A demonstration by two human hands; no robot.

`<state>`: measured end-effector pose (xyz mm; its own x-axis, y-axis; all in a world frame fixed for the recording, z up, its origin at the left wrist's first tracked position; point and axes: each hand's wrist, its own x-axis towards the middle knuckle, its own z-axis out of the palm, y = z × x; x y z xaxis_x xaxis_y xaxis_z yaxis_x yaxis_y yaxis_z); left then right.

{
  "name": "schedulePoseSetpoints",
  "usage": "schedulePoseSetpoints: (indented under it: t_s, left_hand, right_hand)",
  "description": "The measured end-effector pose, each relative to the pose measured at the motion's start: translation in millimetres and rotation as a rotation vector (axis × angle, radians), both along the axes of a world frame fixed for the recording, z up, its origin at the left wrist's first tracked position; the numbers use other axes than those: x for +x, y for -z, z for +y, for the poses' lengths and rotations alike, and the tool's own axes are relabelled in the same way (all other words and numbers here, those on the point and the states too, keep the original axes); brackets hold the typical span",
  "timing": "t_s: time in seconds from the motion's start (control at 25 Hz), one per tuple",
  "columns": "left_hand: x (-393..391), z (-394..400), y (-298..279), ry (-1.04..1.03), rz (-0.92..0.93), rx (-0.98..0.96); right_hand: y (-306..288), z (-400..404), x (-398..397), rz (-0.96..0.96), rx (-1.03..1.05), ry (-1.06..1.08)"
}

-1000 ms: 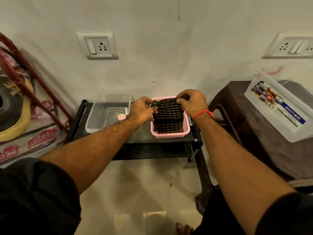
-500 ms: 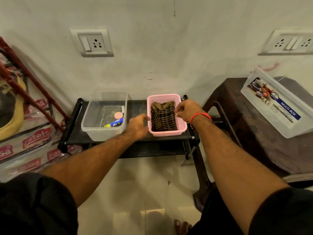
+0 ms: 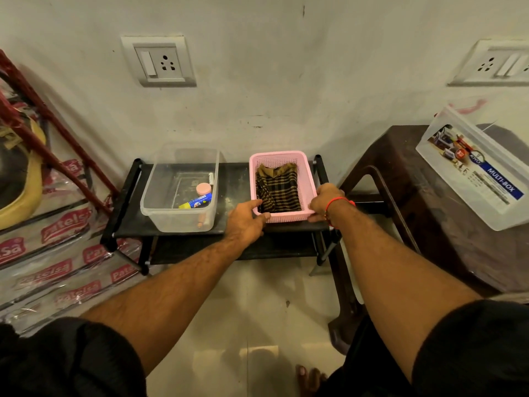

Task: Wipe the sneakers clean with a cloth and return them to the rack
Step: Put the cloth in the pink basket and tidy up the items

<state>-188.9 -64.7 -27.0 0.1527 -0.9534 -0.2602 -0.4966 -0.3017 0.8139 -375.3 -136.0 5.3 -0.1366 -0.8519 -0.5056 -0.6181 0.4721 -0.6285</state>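
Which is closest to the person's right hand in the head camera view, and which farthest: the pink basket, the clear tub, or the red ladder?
From the right hand:
1. Pink basket, which the hand grips at its near right corner.
2. Clear tub, on the rack's left side.
3. Red ladder, leaning at the far left.
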Motion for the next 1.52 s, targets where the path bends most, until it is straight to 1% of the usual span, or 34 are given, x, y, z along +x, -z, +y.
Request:
schedulePoseSetpoints:
  t_s: [0.08,0.16,0.32,0.48,0.52,0.6,0.72,0.88,1.0,1.08,1.16,1.28,1.4,1.52]
  left_hand:
    - [6,0,2,-0.042,0.002,-0.02]
    - [15,0,5,-0.065,-0.025,0.002]
    - [28,2,13,-0.008,-0.064,0.06]
    - [32,12,11,0.057,-0.038,0.029]
    - [33,17,9,0.058,-0.031,0.015]
    - [40,33,5,0.044,-0.037,-0.018]
    - [58,63,-2,0.077,-0.145,-0.122]
    - [83,103,-28,0.13,-0.264,-0.238]
    - [91,132,-50,0.121,-0.337,-0.331]
    - [93,150,-59,0.133,-0.4,-0.347]
    - [90,164,-66,0.153,-0.501,-0.329]
    - [73,176,-86,0.132,-0.569,-0.351]
    - [47,189,-109,0.122,-0.584,-0.424]
    - [30,200,-125,0.155,-0.606,-0.442]
  right_hand:
    - [-3,-1,5,-0.101,-0.005,0.03]
    - [-5,3,12,-0.159,0.025,0.026]
    - [1,8,18,-0.185,0.089,-0.013]
    - [1,10,13,-0.229,0.119,-0.012]
    - [-1,13,13,-0.207,0.123,-0.03]
    - [-7,19,12,-0.083,0.095,-0.104]
    - [-21,31,13,0.107,-0.043,-0.208]
    - [-42,60,21,0.119,-0.165,-0.311]
    - [-52,100,32,0.163,-0.237,-0.47]
    - [-53,131,38,0.189,-0.29,-0.565]
    - [-54,162,37,0.178,-0.299,-0.629]
    - [-64,197,24,0.15,-0.308,-0.646]
    - [-73,223,2,0.183,-0.38,-0.569]
    - [-85,243,-15,0.19,-0.416,-0.499]
